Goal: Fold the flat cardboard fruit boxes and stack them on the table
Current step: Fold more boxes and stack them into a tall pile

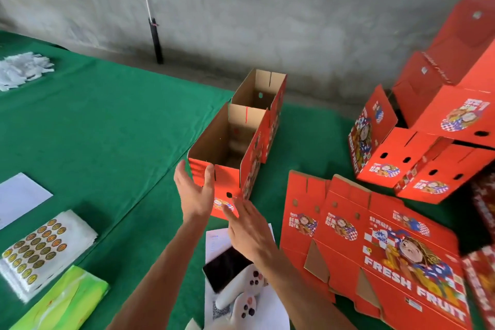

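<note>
Both hands reach with straight, spread fingers toward the near end of a folded box (227,158) on the green bench (107,126) — the left hand (194,193) touches its end panel, the right hand (247,230) is blurred, contact unclear. A second box (261,91) stands behind, partly hidden; flat boxes (375,236) lie right, cut off by the frame.

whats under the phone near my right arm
The phone lies on a white paper sheet; a white game controller overlaps its near end. Whatever lies beneath the paper is hidden.
</note>
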Tool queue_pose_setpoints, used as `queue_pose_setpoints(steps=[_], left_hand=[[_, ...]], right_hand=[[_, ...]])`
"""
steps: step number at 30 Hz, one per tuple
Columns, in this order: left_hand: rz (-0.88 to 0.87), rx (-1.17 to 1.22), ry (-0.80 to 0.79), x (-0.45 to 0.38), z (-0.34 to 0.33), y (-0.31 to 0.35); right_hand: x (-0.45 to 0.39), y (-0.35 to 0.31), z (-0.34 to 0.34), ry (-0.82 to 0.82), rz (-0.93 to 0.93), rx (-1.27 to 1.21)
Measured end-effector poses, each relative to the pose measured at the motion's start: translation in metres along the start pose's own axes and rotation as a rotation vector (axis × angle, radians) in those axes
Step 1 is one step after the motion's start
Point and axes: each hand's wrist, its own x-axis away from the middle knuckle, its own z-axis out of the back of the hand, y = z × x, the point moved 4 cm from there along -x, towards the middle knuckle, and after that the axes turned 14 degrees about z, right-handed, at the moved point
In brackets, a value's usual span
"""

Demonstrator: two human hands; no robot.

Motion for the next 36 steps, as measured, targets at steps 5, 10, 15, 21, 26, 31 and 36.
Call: queue_pose_setpoints(steps=[5,10,15,21,26,31,36], left_hand=[[-0.707,-0.208,0.103,0.061,-0.033,0.031],[-0.853,-0.261,-0.308,0.13,-0.108,0.029],[-0.538,-0.663,-0.832,0.187,-0.197,-0.023],[-0.43,-1.256,-0.909,0.232,-0.247,-0.096],[-0.64,-1.434,-0.767,0.244,-0.242,-0.115],[-0.779,-1.435,-0.711,0.258,-0.227,-0.119],[-0.599,-1.27,-0.827,0.263,-0.208,-0.099]], right_hand=[[0.043,0.031,0.045,0.1,-0.042,0.074],[0.119,0.083,0.061,0.173,-0.235,0.095],[0.232,0.137,0.023,-0.025,-0.512,-0.008],[0.345,0.168,-0.029,-0.325,-0.767,-0.188],[0.383,0.163,-0.047,-0.336,-0.739,-0.2],[0.381,0.158,-0.035,-0.454,-0.671,-0.185],[0.396,0.161,-0.013,-0.52,-0.62,-0.315]])
